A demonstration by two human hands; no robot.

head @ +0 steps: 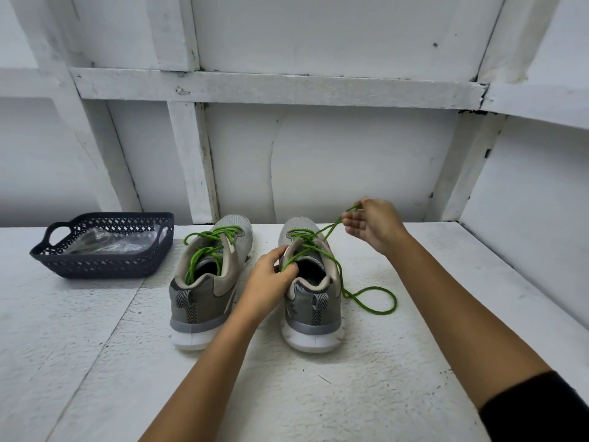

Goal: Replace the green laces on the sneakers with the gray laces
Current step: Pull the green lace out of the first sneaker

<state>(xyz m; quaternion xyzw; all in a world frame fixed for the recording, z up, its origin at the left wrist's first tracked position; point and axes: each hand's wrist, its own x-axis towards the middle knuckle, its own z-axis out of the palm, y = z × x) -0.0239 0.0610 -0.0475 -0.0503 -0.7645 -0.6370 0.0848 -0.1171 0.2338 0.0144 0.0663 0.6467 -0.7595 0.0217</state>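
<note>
On my rough white table (95,346), the gray mesh left sneaker (204,301) and right sneaker (314,314) stand heels toward me. My left hand (271,280) curls its fingers round the right sneaker's padded collar. My right hand (373,224) pinches its cord-like green lace (395,302), raised taut, with slack looping beside the shoe.

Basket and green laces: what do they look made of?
Basket: probably moulded plastic, dark and matte, given its regular lattice cut-outs and formed handles. Green laces: round woven cord, likely synthetic; the loose loop lies limp on the table, and a faint braid seems to show.
</note>
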